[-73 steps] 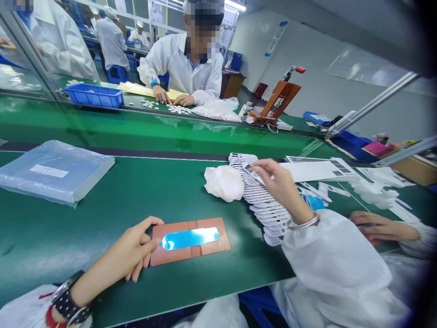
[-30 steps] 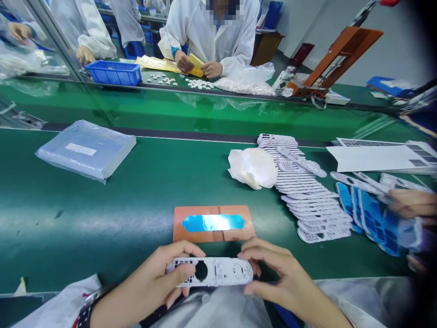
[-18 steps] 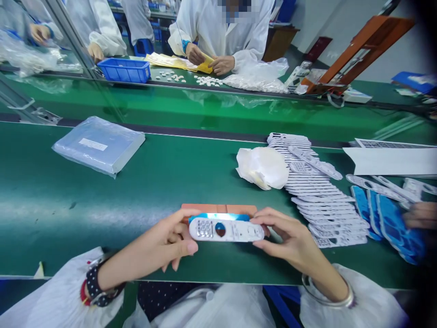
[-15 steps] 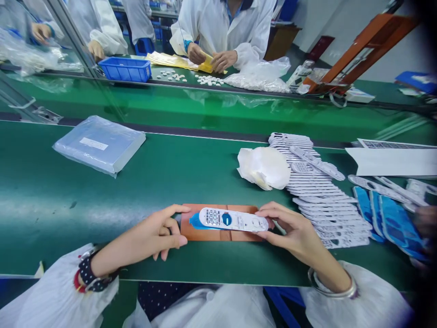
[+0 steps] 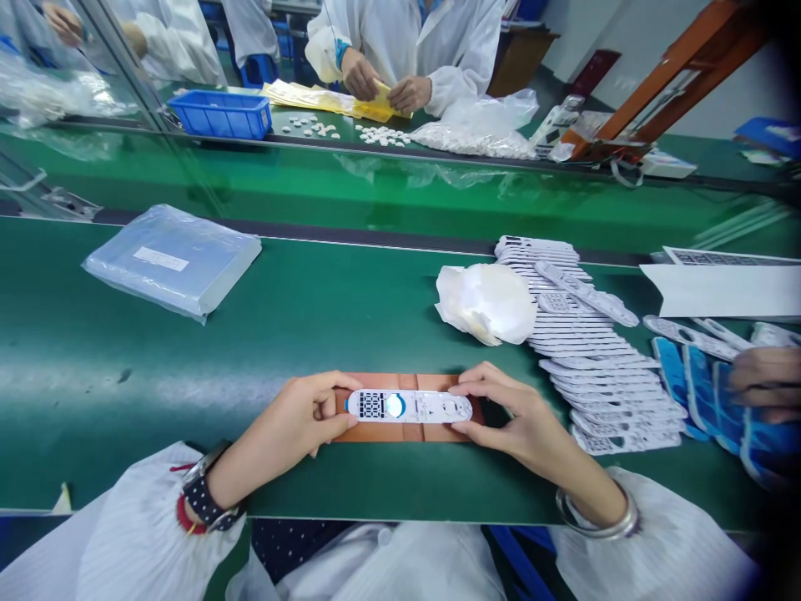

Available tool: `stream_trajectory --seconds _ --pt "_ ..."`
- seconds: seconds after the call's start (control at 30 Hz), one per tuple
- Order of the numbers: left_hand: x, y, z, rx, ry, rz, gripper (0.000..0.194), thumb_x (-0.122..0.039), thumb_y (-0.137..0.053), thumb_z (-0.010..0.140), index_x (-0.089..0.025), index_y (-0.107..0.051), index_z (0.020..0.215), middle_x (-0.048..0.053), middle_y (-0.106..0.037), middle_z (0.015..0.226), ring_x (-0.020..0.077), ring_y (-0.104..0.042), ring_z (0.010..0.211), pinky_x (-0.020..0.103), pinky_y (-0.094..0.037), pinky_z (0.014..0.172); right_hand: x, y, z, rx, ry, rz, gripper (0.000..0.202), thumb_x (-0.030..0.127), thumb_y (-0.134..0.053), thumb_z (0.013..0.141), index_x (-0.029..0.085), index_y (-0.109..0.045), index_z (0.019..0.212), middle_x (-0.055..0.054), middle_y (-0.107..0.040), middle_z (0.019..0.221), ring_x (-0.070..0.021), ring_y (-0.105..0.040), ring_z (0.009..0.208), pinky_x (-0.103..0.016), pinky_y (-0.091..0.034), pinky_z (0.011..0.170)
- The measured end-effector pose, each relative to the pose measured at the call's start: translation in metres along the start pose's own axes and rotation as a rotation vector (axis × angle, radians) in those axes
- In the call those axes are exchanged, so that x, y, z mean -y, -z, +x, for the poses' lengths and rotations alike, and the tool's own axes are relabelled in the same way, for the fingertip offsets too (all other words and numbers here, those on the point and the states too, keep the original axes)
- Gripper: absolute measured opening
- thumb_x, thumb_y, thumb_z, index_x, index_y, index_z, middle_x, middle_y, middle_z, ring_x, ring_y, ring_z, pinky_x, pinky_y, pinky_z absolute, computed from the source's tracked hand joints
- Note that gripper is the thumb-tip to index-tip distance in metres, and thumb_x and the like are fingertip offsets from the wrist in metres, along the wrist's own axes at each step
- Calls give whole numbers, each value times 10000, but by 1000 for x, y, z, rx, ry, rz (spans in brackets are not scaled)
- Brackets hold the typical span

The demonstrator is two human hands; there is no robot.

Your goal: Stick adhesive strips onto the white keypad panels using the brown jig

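Note:
A white remote-control faceplate (image 5: 438, 406) with button cut-outs and a round blue-rimmed opening lies level over a copper-brown block (image 5: 400, 432). My left hand (image 5: 316, 409) pinches its left end between thumb and fingers, where a bit of blue shows. At the other end, the thumb and fingers of my right hand (image 5: 504, 409) close on the rounded tip. Whether the faceplate is seated in the block or just above it, I cannot tell.
A fanned stack of white faceplates (image 5: 601, 376) lies to the right, with blue pieces (image 5: 701, 388) and another person's hand (image 5: 767, 380) beyond. Crumpled white paper (image 5: 485, 302) sits behind the block, a plastic-wrapped pack (image 5: 175, 259) at left. Across the divider, a co-worker handles yellow sheets (image 5: 375, 104).
The faceplate has shifted left and levelled over the block; the blue piece at its left end is now mostly hidden. My left hand has come in to grip that end. Another person's hand reached the blue pieces.

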State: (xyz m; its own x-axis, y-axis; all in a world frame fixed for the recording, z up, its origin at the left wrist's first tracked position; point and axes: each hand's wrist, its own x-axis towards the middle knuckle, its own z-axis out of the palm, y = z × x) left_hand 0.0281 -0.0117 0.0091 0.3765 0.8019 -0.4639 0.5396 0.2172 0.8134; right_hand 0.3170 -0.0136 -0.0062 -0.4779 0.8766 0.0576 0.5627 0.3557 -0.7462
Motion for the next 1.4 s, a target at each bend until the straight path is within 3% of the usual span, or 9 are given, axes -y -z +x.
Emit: stream_trajectory --seconds 0.67,0.93,1.03,1.17,1.3,1.4 --pt "1 -3 0 -31 -6 8 344 -312 -554 802 -188 -622 1115 -80 -460 529 81 -438 415 198 -364 463 -10 2 0 3 -14 -1 242 297 -660 786 239 -653 1020 -52 -526 910 -204 -509 885 -376 -461 762" --pt "-2 -3 3 -84 -98 386 285 -296 -583 813 -197 -675 1063 -16 -618 604 141 -558 532 219 -376 499 8 8 0 82 -74 -189 148 283 -577 852 222 -655 963 -64 -524 912 -210 -482 854 -374 -464 706" --pt "-9 -5 2 -73 -87 595 254 -287 -559 849 -215 -676 1062 35 -721 802 172 -627 594 236 -385 510 18 8 2 124 -50 -359 116 219 -564 854 207 -656 924 -64 -540 877 -214 -466 822 -372 -450 668" --pt "-19 -8 -1 -30 -1 814 271 -264 -506 889 -232 -646 1119 69 -723 1009 250 -691 738 289 -441 565 25 3 6 125 -36 -469 103 128 -558 833 158 -652 862 -70 -567 829 -209 -467 766 -353 -439 606" --pt "-24 -10 -5 0 44 858 302 -255 -480 903 -225 -608 1175 74 -716 1028 289 -691 800 349 -483 610 26 3 9 118 3 -527 97 97 -577 805 142 -649 852 -76 -595 834 -210 -483 743 -344 -435 579" --pt "-19 -11 -7 -82 -40 793 271 -228 -505 889 -217 -620 1134 72 -685 1091 281 -655 931 354 -490 704 31 1 13 126 24 -572 124 100 -601 788 167 -650 880 -64 -588 832 -216 -482 752 -344 -418 581"
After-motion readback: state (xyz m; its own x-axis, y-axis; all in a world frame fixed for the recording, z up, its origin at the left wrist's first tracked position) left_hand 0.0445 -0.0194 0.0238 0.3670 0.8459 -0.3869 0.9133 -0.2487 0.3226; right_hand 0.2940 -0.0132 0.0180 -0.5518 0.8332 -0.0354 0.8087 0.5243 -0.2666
